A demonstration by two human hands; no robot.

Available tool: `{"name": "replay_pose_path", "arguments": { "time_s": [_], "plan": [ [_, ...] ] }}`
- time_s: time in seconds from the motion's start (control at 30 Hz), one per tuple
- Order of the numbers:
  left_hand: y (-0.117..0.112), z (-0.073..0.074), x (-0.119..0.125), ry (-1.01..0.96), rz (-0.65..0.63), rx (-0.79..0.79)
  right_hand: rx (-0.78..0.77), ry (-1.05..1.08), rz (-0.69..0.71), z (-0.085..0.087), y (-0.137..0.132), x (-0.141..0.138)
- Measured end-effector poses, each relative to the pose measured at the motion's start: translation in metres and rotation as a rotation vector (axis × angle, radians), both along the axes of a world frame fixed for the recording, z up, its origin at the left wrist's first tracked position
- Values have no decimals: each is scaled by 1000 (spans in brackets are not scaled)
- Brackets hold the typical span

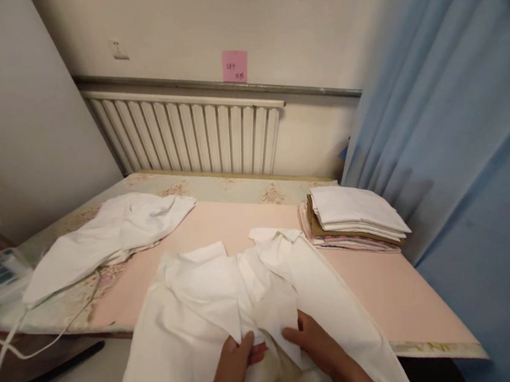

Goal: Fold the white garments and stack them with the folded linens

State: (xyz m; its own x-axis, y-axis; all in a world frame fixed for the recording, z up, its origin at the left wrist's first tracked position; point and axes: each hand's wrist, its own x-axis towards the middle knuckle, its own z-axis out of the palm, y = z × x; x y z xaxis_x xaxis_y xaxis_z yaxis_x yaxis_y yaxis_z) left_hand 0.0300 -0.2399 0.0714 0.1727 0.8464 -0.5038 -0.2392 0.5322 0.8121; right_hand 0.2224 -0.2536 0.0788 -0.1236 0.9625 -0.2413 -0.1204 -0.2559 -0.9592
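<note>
A white shirt (212,305) lies spread over the near edge of the pink-covered table (385,299), its collar pointing away from me and its lower part hanging off the front. My left hand (238,357) pinches the shirt's front edge near the middle, thumb on top. My right hand (311,340) grips the neighbouring flap of the same shirt, fingers curled under the cloth. The two hands sit close together at the bottom centre of the view.
A crumpled white garment (109,236) lies at the table's left. A stack of folded clothes (353,217) sits at the right rear. A blue curtain (458,133) hangs on the right, a radiator (189,131) behind. A white device with cables (2,275) sits far left.
</note>
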Motion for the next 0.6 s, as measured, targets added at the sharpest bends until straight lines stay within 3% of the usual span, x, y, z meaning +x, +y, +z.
{"name": "replay_pose_path", "arguments": {
  "time_s": [0.2, 0.33, 0.43, 0.6],
  "plan": [
    [-4, 14, 21, 141, -156, 143, 97, -361, -34, 20, 6, -23],
    [-3, 17, 24, 259, -286, 265, -18, -271, -58, 23, 10, -37],
    [-3, 17, 24, 294, -354, 271, -122, -214, -88, 22, 13, -47],
    [-10, 12, 21, 33, -373, 342, -25, -467, -161, 32, 27, -54]
  ]
}}
